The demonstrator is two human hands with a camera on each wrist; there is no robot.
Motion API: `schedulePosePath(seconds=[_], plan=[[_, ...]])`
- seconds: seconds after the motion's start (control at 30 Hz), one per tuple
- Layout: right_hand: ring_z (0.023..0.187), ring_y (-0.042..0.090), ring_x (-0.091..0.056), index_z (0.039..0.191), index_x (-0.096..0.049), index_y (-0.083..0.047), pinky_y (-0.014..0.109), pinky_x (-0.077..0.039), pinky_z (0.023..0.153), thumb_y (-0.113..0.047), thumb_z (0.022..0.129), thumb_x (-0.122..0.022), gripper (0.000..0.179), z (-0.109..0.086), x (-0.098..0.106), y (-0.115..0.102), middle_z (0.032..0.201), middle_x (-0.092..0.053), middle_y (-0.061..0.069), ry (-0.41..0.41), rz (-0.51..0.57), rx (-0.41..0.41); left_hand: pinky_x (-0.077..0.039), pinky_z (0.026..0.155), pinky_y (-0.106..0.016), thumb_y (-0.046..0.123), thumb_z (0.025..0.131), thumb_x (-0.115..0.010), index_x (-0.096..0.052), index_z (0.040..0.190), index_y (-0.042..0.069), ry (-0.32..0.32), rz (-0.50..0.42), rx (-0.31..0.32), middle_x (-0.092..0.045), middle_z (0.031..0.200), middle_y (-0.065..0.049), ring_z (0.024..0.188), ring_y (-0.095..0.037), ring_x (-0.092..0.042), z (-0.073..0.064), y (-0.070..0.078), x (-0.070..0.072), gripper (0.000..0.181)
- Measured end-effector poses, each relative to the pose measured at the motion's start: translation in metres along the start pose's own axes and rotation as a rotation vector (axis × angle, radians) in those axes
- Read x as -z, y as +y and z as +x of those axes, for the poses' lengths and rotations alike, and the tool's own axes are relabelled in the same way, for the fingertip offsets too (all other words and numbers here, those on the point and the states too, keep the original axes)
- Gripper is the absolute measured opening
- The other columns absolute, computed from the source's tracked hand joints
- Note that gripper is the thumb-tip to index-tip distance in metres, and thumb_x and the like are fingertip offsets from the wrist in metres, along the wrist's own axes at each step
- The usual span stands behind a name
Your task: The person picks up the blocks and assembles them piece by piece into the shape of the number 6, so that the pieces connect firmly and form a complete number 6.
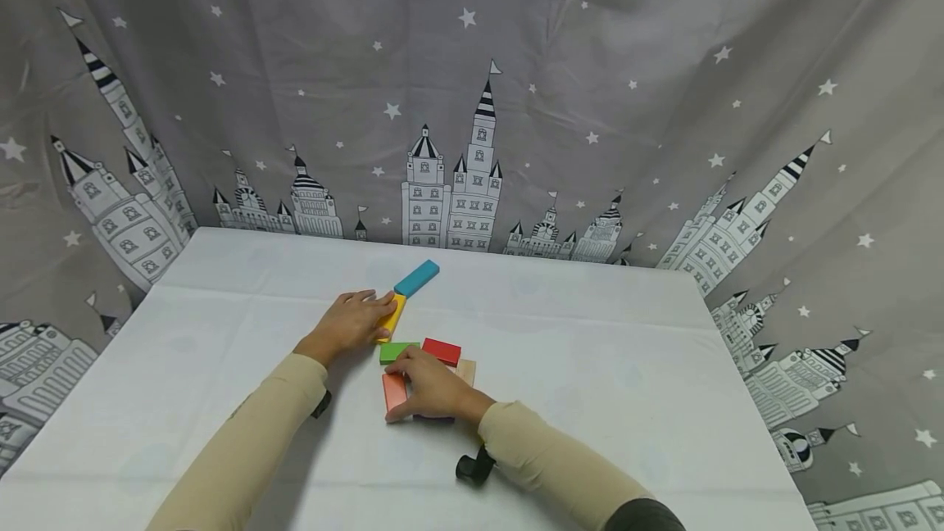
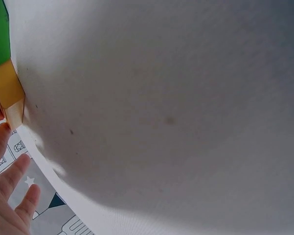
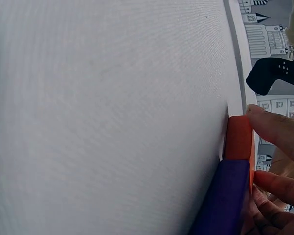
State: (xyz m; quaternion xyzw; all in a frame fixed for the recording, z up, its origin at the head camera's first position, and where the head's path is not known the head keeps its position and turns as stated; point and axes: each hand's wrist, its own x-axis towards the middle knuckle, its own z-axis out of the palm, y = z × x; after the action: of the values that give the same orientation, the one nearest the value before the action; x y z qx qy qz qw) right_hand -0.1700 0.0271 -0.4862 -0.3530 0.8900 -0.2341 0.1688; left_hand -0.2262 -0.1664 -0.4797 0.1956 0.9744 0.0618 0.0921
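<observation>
A yellow block (image 1: 393,318) lies at a slant between a blue block (image 1: 417,278) and a green block (image 1: 399,352). My left hand (image 1: 352,324) holds the yellow block from its left side, its thumb near the lower end and a finger near the upper end. In the left wrist view, a fingertip rests at the end of the yellow block (image 2: 7,85), other fingers spread apart. My right hand (image 1: 431,383) grips the orange block (image 1: 394,393) by its two ends. A purple block (image 3: 222,198) meets the orange block (image 3: 238,137) in the right wrist view.
A red block (image 1: 442,351) adjoins the green one, and a plain wood block (image 1: 466,371) shows partly behind my right hand. All lie on a white-covered table (image 1: 605,367). A grey curtain (image 1: 560,121) with printed castles hangs behind its far edge.
</observation>
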Motion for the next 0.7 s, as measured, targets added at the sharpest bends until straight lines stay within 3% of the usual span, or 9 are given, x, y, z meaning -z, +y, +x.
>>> schedulePosePath(seconds=[0.2,0.7], plan=[[0.103,0.005,-0.049,0.125,-0.065,-0.014,0.014,-0.042,0.092,-0.038,0.074,-0.084,0.059,-0.0004,-0.0003,-0.0002,0.113,-0.053,-0.005,0.001,0.002,0.019,-0.026,0.109,-0.059,0.032,0.09,-0.065,-0.045,0.143,0.004,0.015,-0.007,-0.015,-0.04,0.149,-0.014,0.134,-0.043,-0.036,-0.0019,-0.0004,0.0008,0.063],[0.103,0.003,-0.047,0.125,-0.066,-0.015,0.013,-0.041,0.088,-0.035,0.078,-0.082,0.054,0.001,0.0045,-0.0037,0.112,-0.054,-0.006,-0.07,0.04,0.048,-0.025,0.11,-0.06,0.032,0.09,-0.065,-0.044,0.144,0.006,0.001,0.004,0.009,-0.039,0.15,-0.013,0.135,-0.042,-0.034,-0.0013,0.0002,-0.0008,0.063]])
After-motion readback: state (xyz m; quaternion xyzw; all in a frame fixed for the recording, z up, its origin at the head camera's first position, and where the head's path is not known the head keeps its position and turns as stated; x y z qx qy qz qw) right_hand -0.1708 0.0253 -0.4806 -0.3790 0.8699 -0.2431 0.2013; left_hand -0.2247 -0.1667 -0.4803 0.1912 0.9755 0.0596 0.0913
